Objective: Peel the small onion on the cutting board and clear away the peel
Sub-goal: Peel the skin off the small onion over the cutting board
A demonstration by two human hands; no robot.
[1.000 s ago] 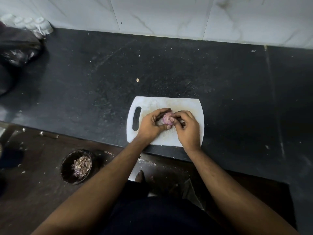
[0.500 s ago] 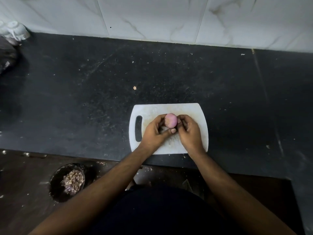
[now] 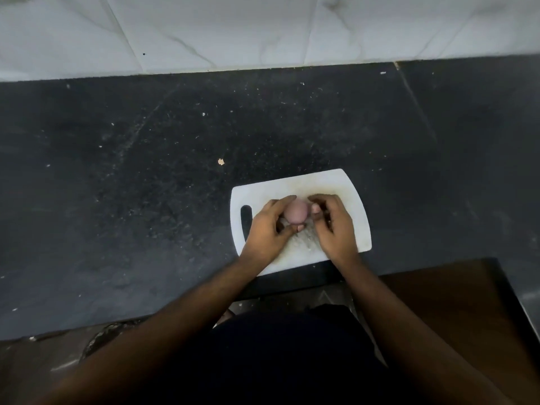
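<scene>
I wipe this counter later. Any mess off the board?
Yes. A tan scrap lies alone on the counter, behind and left of the board, and pale specks are scattered across the dark surface. Nothing looks damaged.

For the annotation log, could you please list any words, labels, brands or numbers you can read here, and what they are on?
None: no text shows on the cutting board, the onion, the dark counter or the tiled wall.
</scene>
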